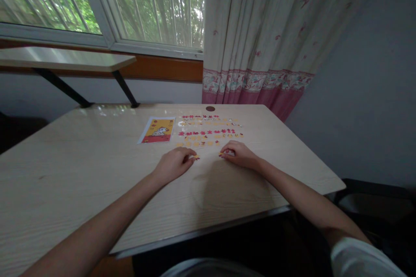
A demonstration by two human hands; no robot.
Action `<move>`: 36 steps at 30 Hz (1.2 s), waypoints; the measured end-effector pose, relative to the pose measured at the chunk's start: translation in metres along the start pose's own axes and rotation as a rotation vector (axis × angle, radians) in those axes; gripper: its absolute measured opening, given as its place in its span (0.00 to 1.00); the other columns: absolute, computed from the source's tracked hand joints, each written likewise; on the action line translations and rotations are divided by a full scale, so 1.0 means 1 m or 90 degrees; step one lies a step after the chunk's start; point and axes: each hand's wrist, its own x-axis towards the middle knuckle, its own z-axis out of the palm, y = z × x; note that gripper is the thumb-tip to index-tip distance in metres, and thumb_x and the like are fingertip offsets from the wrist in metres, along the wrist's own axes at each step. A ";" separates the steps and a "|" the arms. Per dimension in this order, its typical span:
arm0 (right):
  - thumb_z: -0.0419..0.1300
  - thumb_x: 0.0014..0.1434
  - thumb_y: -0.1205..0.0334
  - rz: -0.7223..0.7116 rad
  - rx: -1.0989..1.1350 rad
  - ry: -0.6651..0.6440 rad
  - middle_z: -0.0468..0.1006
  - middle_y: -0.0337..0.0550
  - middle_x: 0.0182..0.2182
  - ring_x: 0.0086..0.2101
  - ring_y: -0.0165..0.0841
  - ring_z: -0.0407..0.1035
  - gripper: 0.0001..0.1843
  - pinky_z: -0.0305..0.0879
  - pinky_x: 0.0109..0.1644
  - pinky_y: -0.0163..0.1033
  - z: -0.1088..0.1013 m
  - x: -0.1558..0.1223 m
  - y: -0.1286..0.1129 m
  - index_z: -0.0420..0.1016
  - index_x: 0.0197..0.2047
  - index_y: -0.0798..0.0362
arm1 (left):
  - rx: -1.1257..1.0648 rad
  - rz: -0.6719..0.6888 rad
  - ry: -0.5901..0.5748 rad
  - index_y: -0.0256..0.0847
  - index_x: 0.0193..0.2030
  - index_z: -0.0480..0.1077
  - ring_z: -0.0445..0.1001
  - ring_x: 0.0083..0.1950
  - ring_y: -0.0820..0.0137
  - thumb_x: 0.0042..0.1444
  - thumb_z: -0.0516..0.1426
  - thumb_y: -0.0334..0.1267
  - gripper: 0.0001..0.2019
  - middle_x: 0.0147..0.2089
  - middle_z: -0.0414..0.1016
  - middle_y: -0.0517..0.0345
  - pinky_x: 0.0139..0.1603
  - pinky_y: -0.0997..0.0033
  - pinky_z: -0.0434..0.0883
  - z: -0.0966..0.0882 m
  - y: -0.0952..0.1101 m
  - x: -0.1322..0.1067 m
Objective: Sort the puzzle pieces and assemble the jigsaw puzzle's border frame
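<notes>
My left hand (177, 162) pinches a small yellow and red jigsaw puzzle piece (196, 156) just above or on the table. Facing it, my right hand (238, 154) has its thumb and fingertips closed on another small yellow puzzle piece (221, 154), mostly covered by the fingers. A gap separates the two pieces. Beyond the hands lie rows of loose puzzle pieces, among them a row of red ones (208, 132) and a row of yellow ones (196, 143). Left of the rows lies a picture card (158, 131) with a white animal on yellow and red.
The pale wooden table (81, 173) has a round dark cap (210, 109) near its back edge. A raised shelf (65, 59) on black legs stands at the back left. Behind are a window and a patterned curtain (253, 51). A dark chair (373, 199) is at the right.
</notes>
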 end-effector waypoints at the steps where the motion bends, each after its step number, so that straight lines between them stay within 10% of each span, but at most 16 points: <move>1: 0.59 0.55 0.60 0.002 0.000 -0.002 0.75 0.43 0.33 0.35 0.29 0.67 0.08 0.61 0.42 0.35 -0.001 0.000 -0.001 0.75 0.36 0.54 | 0.001 -0.001 0.000 0.42 0.43 0.72 0.72 0.39 0.66 0.56 0.50 0.41 0.13 0.40 0.76 0.54 0.38 0.70 0.66 0.000 0.000 0.000; 36: 0.59 0.55 0.60 -0.001 -0.014 -0.017 0.75 0.43 0.34 0.36 0.29 0.67 0.08 0.60 0.44 0.36 0.000 0.000 0.001 0.75 0.37 0.54 | -0.004 0.001 -0.007 0.43 0.43 0.72 0.72 0.39 0.65 0.57 0.50 0.42 0.14 0.40 0.76 0.54 0.37 0.70 0.66 -0.002 0.001 -0.002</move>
